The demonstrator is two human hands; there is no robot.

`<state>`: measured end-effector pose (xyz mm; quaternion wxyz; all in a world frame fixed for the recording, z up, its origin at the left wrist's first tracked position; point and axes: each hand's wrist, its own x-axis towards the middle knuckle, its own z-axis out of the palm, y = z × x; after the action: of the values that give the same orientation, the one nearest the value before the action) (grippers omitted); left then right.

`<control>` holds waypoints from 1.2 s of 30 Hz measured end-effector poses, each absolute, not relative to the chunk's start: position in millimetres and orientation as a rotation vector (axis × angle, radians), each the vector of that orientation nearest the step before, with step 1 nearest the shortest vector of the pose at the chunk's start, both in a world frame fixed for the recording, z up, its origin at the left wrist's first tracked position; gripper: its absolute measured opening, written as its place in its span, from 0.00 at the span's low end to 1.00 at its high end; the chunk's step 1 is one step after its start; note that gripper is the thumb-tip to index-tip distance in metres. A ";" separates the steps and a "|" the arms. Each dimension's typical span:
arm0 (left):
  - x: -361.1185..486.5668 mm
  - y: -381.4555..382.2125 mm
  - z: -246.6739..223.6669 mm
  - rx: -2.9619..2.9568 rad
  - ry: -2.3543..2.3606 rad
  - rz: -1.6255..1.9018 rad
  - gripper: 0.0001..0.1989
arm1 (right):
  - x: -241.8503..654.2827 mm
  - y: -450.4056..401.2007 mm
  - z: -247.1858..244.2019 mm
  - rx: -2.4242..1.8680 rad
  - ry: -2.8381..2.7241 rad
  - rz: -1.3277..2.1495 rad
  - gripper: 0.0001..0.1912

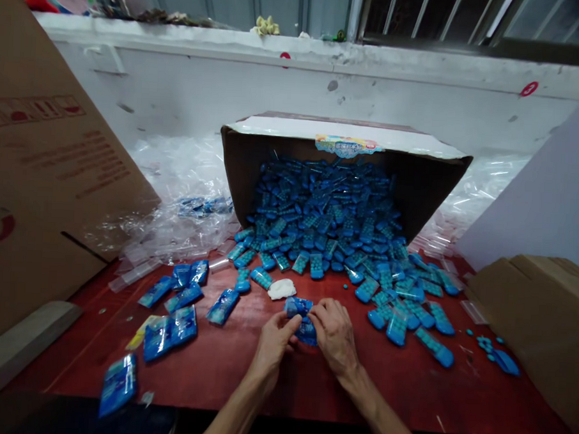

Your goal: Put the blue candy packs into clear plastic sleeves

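Over the middle of the red table, my left hand (279, 335) and my right hand (331, 331) meet at a small blue printed packet (306, 331). The left thumb and fingers pinch its left side. On its right side the right fingertips are closed. Just behind the hands lies a crumpled white wad (282, 289). A cardboard box (436, 153) lies on its side beyond, spilling a heap of small blue containers (318, 224) filled with teal beads. Several glossy blue packets (169, 333) lie to the left of my hands.
Clear plastic sleeves (174, 231) pile up left of the box. A large carton (42, 168) stands at the left and a smaller cardboard box (534, 317) at the right. Loose teal beads and a blue piece (506, 363) lie near the right box. The red table (382, 387) ends close in front.
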<state>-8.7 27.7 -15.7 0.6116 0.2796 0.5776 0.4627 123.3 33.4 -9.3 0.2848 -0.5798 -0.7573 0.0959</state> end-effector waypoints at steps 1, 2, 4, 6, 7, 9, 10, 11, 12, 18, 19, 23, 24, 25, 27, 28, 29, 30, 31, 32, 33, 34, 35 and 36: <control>-5.1 28.6 -14.9 0.660 1.298 1.059 0.17 | 126.0 28.7 -6.5 -1.472 -1.968 0.324 0.10; -1.4 29.4 -14.3 0.669 1.266 1.059 0.15 | 128.6 25.8 -4.8 -1.407 -1.887 0.421 0.08; 5.7 31.0 -14.2 0.678 1.218 1.061 0.14 | 133.1 25.5 -5.0 -1.347 -1.643 0.715 0.07; 11.9 32.5 -15.6 0.686 1.183 1.052 0.14 | 136.2 30.4 -8.5 -1.317 -1.342 1.093 0.13; 14.6 33.5 -16.8 0.690 1.169 1.042 0.14 | 137.1 33.7 -10.8 -1.303 -1.220 1.253 0.14; 18.9 36.1 -19.9 0.689 1.175 1.034 0.14 | 137.9 39.7 -15.4 -1.282 -1.098 1.426 0.13; 20.4 37.8 -21.7 0.690 1.187 1.042 0.14 | 138.0 42.0 -17.4 -1.285 -1.090 1.435 0.13; 21.5 39.7 -23.5 0.696 1.198 1.056 0.14 | 138.1 43.6 -19.1 -1.299 -1.096 1.409 0.13; 22.2 41.7 -25.3 0.710 1.203 1.072 0.15 | 138.4 44.8 -20.5 -1.318 -1.108 1.372 0.13; 27.8 49.7 -30.2 0.705 1.184 1.052 0.15 | 140.3 46.3 -25.2 -1.440 -1.249 1.161 0.12; 29.7 50.0 -29.0 0.687 1.181 1.057 0.16 | 139.2 46.1 -25.5 -1.455 -1.274 1.127 0.12; 34.0 48.5 -18.7 0.613 1.132 1.075 0.16 | 134.6 44.3 -23.7 -1.501 -1.372 1.007 0.13; 33.1 47.7 -15.4 0.598 1.096 1.052 0.16 | 135.5 44.1 -21.8 -1.513 -1.398 0.982 0.13; 31.4 46.7 -12.1 0.590 1.051 1.017 0.15 | 138.2 44.4 -19.2 -1.526 -1.428 0.958 0.14; 26.2 44.4 -6.5 0.570 0.974 0.954 0.13 | 149.2 47.2 -12.3 -1.562 -1.490 0.905 0.15; 23.4 43.1 -4.5 0.553 0.954 0.935 0.12 | 157.4 50.1 -8.6 -1.591 -1.513 0.866 0.15; 20.8 41.7 -3.1 0.532 0.944 0.927 0.11 | 166.7 54.0 -5.3 -1.626 -1.527 0.817 0.14; 18.6 40.2 -2.3 0.505 0.940 0.925 0.11 | 176.5 58.8 -2.7 -1.670 -1.523 0.754 0.12; 16.8 38.6 -2.1 0.475 0.941 0.925 0.11 | 185.8 64.1 -1.3 -1.729 -1.504 0.674 0.10; 15.5 37.0 -2.4 0.443 0.945 0.922 0.12 | 193.9 69.4 -1.1 -1.790 -1.491 0.594 0.09; 14.5 35.4 -3.0 0.411 0.952 0.915 0.12 | 200.0 73.9 -2.2 -1.895 -1.503 0.459 0.09; 13.8 33.8 -3.8 0.376 0.965 0.908 0.12 | 203.7 77.2 -4.3 -2.022 -1.559 0.286 0.10; 13.0 32.3 -4.6 0.340 0.982 0.902 0.12 | 204.9 78.8 -7.2 -2.121 -1.627 0.128 0.10; 12.2 30.9 -5.4 0.307 0.997 0.898 0.11 | 203.9 78.4 -10.4 -2.194 -1.699 -0.006 0.10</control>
<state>12.2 30.9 -5.4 0.7723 0.1416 0.4601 0.4146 203.9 78.4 -10.4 0.1822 -0.7774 -0.6021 -0.0021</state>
